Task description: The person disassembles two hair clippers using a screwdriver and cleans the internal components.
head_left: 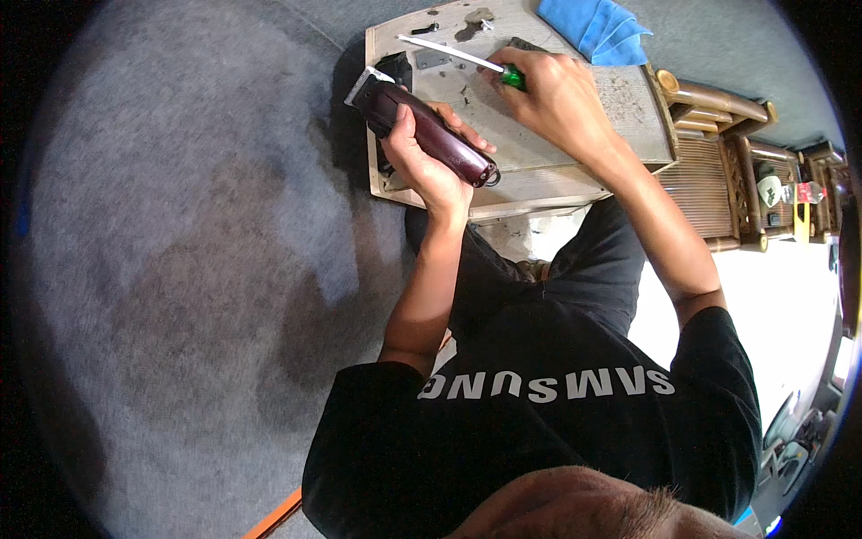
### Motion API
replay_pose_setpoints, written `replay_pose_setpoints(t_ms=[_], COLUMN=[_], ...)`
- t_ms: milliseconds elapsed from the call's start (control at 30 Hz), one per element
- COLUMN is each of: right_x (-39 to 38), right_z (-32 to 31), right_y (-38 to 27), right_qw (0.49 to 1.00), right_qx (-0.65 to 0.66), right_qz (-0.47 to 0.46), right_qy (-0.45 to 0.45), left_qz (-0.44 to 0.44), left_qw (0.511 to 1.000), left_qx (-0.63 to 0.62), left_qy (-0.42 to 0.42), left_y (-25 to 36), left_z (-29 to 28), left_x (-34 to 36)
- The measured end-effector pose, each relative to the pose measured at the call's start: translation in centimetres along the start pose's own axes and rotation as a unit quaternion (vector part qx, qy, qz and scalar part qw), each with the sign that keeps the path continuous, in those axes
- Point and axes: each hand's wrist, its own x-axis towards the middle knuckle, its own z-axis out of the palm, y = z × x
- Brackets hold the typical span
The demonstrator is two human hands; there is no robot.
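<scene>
In the upper middle of the frame, over the left part of a pale wooden table [561, 184], a dark maroon hair clipper [440, 144] was grasped by the left hand [424, 172], its body wrapped by thumb and fingers. To its right, a screwdriver [449, 53] was gripped at its green handle by the right hand [561, 99], the shaft held apart from the clipper. The step in hand was judged to be tool work on the clipper, with no contact yet made; for contact, the shaft would need to be lowered and swung toward the casing, and the clipper kept steady. The clipper's blade was pointed to the upper left, its long axis slanted down to a hanging loop at the lower right.
</scene>
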Motion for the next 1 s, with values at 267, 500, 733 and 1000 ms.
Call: replay_pose_setpoints(t_ms=[267, 500, 733, 1000], right_x=[2.1, 1.8, 1.2, -0.4], right_z=[2.0, 3.2, 1.8, 1.0], right_y=[-0.6, -0.1, 0.2, 1.3], right_qw=[0.994, 0.991, 0.999, 0.993], right_qx=[-0.058, -0.076, -0.046, -0.072], right_qz=[-0.017, -0.003, -0.012, -0.086], right_qy=[-0.096, -0.114, -0.027, 0.030], left_qz=[0.024, 0.029, 0.025, 0.029], left_qw=[0.999, 0.998, 0.998, 0.998], left_qx=[0.012, 0.044, 0.035, 0.042], left_qy=[0.023, 0.036, 0.036, 0.026], left_y=[-0.1, 0.1, 0.1, 0.1], left_z=[0.1, 0.7, 0.2, 0.6], left_x=[0.0, -0.2, -0.1, -0.4])
